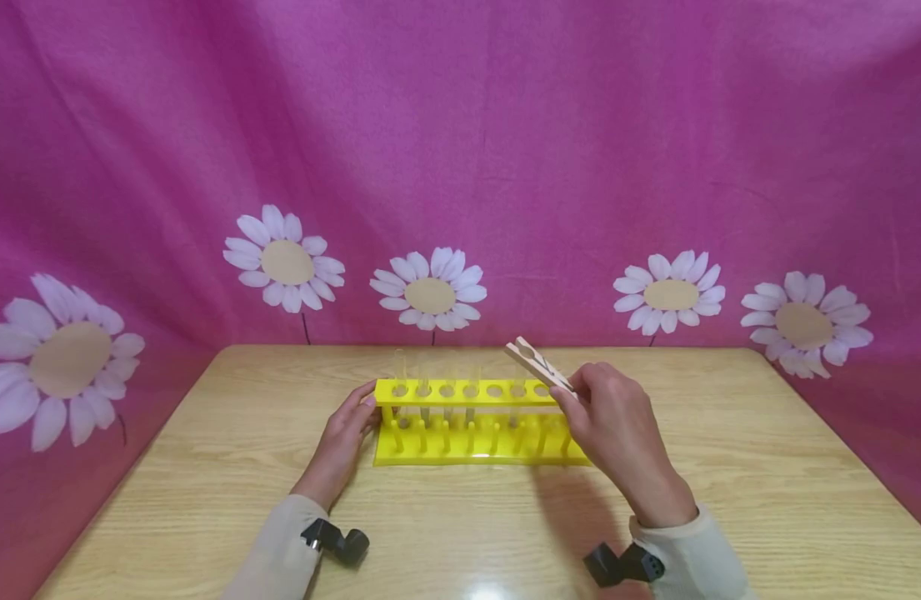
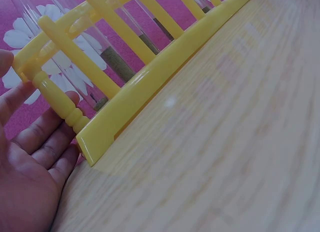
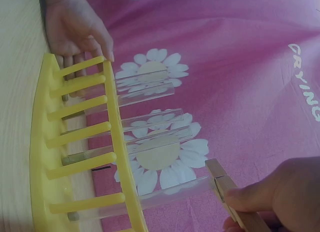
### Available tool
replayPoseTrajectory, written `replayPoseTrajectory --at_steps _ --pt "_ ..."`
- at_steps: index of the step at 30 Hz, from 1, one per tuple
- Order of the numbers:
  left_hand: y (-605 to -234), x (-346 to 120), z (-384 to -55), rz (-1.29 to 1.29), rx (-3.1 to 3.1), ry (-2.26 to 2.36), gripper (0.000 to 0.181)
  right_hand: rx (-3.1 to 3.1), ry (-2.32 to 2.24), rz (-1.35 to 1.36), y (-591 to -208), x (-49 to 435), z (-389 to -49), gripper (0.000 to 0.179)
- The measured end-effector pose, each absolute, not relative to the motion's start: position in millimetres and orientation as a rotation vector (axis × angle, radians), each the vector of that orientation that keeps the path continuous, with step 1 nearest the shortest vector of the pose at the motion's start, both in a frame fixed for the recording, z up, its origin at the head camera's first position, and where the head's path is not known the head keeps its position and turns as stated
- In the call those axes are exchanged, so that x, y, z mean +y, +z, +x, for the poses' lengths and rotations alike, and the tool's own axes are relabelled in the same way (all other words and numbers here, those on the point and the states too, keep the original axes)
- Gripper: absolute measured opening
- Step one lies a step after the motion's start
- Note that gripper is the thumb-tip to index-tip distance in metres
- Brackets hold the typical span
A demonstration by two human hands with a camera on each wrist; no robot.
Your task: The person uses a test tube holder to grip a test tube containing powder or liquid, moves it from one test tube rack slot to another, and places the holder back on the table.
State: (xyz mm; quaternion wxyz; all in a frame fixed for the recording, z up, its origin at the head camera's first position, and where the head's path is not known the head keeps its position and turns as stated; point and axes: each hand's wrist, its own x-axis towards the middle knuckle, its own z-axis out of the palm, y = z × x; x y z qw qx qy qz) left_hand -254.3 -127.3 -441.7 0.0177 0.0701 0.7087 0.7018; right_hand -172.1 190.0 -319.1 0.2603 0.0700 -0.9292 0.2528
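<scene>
A yellow test tube rack (image 1: 483, 457) stands on the table with several clear test tubes (image 2: 117, 62) upright in its holes, dark grainy matter at their bottoms. My left hand (image 1: 342, 446) grips the rack's left end, thumb near the top bar and fingers around the end post (image 2: 60, 102). Above the rack's right part, my right hand (image 1: 621, 421) pinches a wooden test tube clamp (image 1: 538, 364), clothespin-like with a metal spring. In the right wrist view the clamp's tip overlaps the mouth of the nearest tube (image 3: 175, 192). Its jaws hold no tube.
The rack rests on a light wooden table (image 1: 445, 533), with pegs (image 1: 471, 436) along its front. Behind the table hangs a magenta cloth (image 1: 550, 167) printed with white daisies. Black wrist cameras sit on both sleeves (image 1: 276, 546).
</scene>
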Motion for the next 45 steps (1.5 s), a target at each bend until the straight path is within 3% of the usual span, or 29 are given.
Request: replayPoseTrajectory --at_steps 45 --pt "-441.3 -127.2 -255.5 0.218 2.190 2.190 0.044 -2.738 0.720 0.057 -326.7 186.3 -178.2 0.018"
